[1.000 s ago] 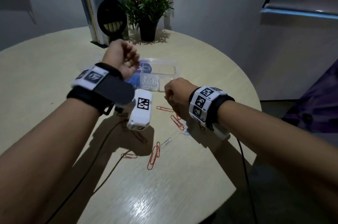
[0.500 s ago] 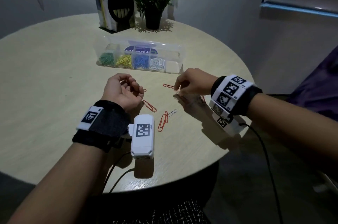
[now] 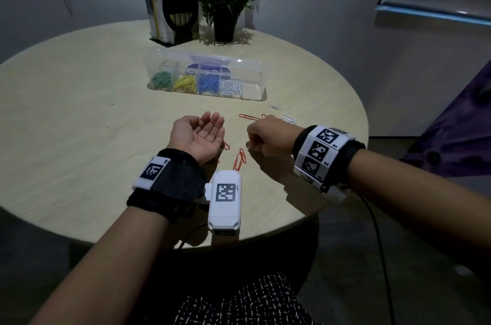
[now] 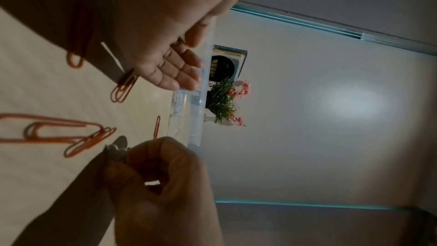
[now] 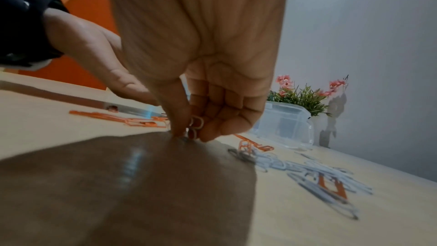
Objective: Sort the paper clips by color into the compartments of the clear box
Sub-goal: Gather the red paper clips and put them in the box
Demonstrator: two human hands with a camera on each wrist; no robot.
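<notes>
The clear box (image 3: 255,69) stands at the back of the round table, with green, yellow, blue and white clips in separate compartments and the rightmost compartment bare. My left hand (image 3: 203,133) lies palm up and open with nothing in it, also seen in the left wrist view (image 4: 170,68). Just to its right, my right hand (image 3: 263,136) is curled, and its thumb and fingers pinch a few paper clips (image 5: 195,126) low over the table; white and orange loops show. Loose orange clips (image 3: 239,159) lie between the hands. White clips (image 3: 288,119) lie beyond the right hand.
A potted plant (image 3: 225,6) with pink flowers and a black bookend with books (image 3: 175,6) stand behind the box. The table's front edge (image 3: 265,237) is close to my wrists. Cables hang from both wrist cameras. More orange clips (image 5: 132,119) lie near the left hand.
My left hand has turned palm up and opened; before it was curled, knuckles up. The right hand has moved closer to it, still curled over the clips.
</notes>
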